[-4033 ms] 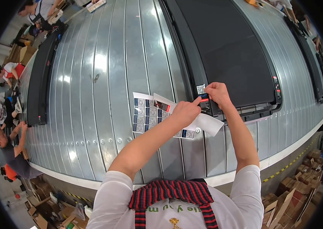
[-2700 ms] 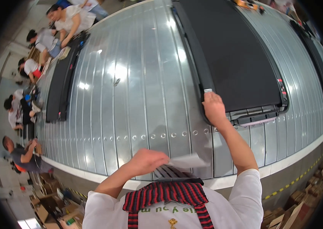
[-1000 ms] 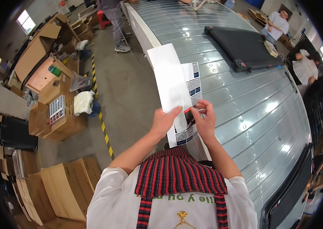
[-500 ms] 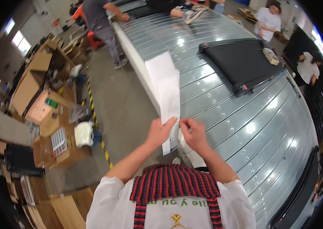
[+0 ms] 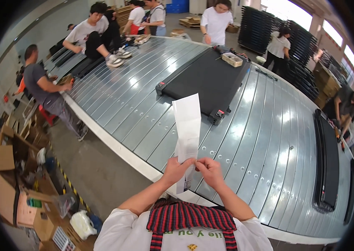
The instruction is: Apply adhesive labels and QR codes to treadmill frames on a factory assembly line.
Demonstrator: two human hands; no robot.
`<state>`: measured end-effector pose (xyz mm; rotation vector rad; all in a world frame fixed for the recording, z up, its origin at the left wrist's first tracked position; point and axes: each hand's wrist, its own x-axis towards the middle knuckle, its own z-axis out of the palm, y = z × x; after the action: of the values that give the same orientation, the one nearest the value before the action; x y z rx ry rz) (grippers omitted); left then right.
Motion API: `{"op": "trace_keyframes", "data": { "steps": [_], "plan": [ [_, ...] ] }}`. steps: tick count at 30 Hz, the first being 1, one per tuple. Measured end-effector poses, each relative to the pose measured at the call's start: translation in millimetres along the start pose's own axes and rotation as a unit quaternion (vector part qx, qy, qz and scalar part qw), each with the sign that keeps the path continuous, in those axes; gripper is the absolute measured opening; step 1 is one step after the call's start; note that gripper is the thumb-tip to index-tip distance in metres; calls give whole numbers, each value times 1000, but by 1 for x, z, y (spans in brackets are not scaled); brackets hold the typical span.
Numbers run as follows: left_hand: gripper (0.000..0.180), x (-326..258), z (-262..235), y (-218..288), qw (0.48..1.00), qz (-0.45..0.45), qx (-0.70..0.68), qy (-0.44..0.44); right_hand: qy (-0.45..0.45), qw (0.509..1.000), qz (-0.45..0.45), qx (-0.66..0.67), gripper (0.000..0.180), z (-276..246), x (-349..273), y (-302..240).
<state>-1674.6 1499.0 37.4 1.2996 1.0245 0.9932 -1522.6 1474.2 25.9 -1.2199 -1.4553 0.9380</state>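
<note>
**Paper strip pinched in both hands above the platform edge**

Holding one long white paper strip [image 5: 187,125] upright, between the chest and the near edge of a wide ribbed metal platform [image 5: 269,138]. Left hand [image 5: 177,168] closed on the lower part of the strip, thumb and fingers pinching it from the left side. Right hand [image 5: 208,169] just beside, fingertips narrowed onto the same lower end, almost touching the left hand. Small printed patch showing on the strip below the left hand; too small to tell more. Upper end of the strip free, reaching up in front of the near corner of a flat black treadmill deck [image 5: 204,79] lying on the platform.

On the far end of that deck, a small open box [image 5: 232,59] with parts inside. Along the platform's right edge, another long black deck [image 5: 326,161] lying flat. At the far left corner, a person in a white shirt [image 5: 92,35] sitting on the platform itself; at the left edge, a person in a dark shirt [image 5: 43,90] standing on the concrete floor [image 5: 97,175]. More people in white shirts standing behind the far edge. Cardboard boxes [image 5: 11,184] stacked on the floor at lower left, beside a yellow-and-black floor stripe [image 5: 70,186]. Red-and-black striped collar [image 5: 189,217] over a white shirt at the bottom.
</note>
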Motion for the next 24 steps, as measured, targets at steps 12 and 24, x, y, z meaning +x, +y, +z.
{"op": "trace_keyframes", "data": {
  "steps": [12, 24],
  "plan": [
    [30, 120, -75, -32, 991, -8, 102, -84, 262, 945, -41, -192, 11, 22, 60, -28],
    [36, 169, -95, -46, 931, -162, -144, -293, -15, 938, -40, -344, 19, 103, 107, -39]
  ]
}}
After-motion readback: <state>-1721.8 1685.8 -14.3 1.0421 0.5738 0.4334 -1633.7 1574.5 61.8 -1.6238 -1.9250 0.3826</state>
